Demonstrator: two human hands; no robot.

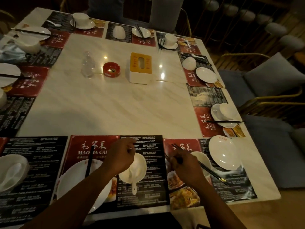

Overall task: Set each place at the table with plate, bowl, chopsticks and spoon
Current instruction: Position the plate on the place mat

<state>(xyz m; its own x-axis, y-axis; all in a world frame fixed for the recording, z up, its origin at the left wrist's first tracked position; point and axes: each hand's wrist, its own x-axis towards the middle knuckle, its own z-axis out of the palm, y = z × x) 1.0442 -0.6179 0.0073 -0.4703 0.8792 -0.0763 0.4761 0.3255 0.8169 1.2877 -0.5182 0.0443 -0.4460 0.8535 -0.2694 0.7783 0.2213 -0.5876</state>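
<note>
At the near edge of the marble table (107, 104) my left hand (120, 156) hovers with curled fingers over the rim of a white bowl (138, 172); a white spoon (134, 185) lies in that bowl. To its left a white plate (72, 184) carries a pair of dark chopsticks (89, 164). My right hand (186, 169) grips another pair of dark chopsticks (211, 172) above a second white bowl (204, 159), which the hand partly hides. Further right lies a second white plate (222, 152).
Printed placemats (33, 162) ring the table, with plates, upturned bowls and chopsticks at the other seats. A tissue box (140, 66), red ashtray (111, 69) and glass bottle (88, 65) stand mid-table. Cushioned chairs (270, 90) line the right side. A bowl with spoon (11, 172) sits near left.
</note>
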